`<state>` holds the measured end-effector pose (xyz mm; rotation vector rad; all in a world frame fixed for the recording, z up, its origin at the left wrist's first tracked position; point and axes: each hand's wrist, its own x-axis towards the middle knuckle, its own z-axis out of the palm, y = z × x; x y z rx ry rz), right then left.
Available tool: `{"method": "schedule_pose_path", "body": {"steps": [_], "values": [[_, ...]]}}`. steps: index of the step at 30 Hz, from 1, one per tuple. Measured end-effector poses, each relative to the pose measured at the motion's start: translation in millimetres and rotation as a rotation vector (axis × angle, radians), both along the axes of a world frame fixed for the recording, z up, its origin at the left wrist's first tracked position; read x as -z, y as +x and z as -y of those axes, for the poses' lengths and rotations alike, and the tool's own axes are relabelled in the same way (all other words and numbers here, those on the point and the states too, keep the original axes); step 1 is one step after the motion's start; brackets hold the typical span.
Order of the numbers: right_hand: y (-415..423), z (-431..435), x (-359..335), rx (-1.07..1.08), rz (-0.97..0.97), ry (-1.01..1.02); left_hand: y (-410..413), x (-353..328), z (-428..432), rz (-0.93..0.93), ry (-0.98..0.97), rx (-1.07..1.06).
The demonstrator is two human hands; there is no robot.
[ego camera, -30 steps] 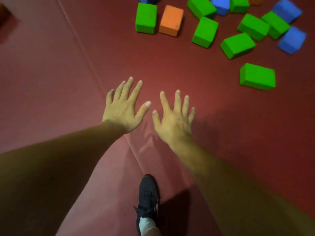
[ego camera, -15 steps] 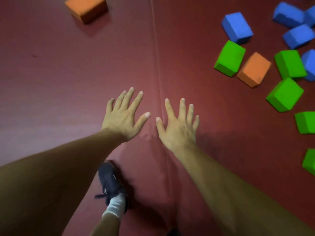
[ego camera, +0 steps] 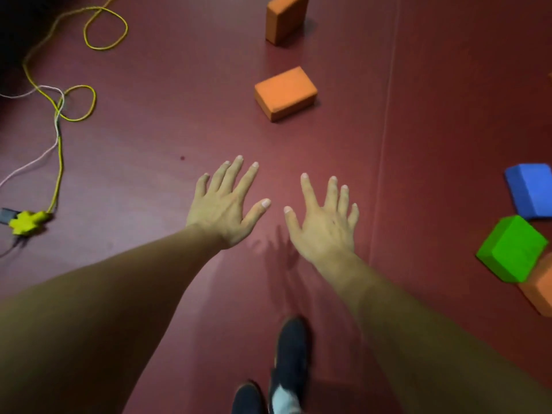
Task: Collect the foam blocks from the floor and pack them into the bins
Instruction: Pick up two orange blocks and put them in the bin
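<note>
My left hand [ego camera: 224, 206] and my right hand [ego camera: 324, 222] are stretched out side by side over the dark red floor, fingers spread and straight, holding nothing. An orange foam block [ego camera: 285, 92] lies flat on the floor just beyond my fingertips. A second orange block [ego camera: 285, 16] stands on its side farther away. At the right edge sit a blue block [ego camera: 531, 189], a green block [ego camera: 512, 249] and part of another orange block [ego camera: 540, 286]. No bin is in view.
A yellow cable [ego camera: 59, 115] loops across the floor at the left and ends in a yellow plug piece [ego camera: 27, 222]; a white cable runs beside it. My dark shoes [ego camera: 291, 351] are at the bottom. A floor mat seam [ego camera: 385, 130] runs past the right hand.
The view has swung left: the cluster of green and blue blocks slid off to the right, two orange blocks and the yellow cable came into view. Both hands stay spread and empty.
</note>
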<state>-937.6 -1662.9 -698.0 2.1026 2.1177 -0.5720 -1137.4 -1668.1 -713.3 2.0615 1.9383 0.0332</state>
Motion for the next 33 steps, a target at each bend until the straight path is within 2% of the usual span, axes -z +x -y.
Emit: {"method": "schedule_pose_path", "body": {"steps": [11,15,20,25,29,33], "values": [[-99,-254,93,0.065,-0.016,-0.134,-80,79,-255,-0.001,-0.065,0.034],[-117,-321,94,0.163,-0.079,-0.136,-87,87,-322,0.002,-0.114,0.038],[-102,-399,99,0.282,-0.071,-0.184,-83,93,-432,0.024,-0.152,0.133],[-72,-476,144,0.423,-0.034,-0.138,-49,143,-545,0.014,-0.148,0.286],[-55,-510,197,0.577,-0.096,-0.147,-24,195,-582,-0.007,-0.175,0.356],[-54,-511,260,0.649,-0.099,-0.017,-2,258,-604,-0.071,-0.249,0.375]]}}
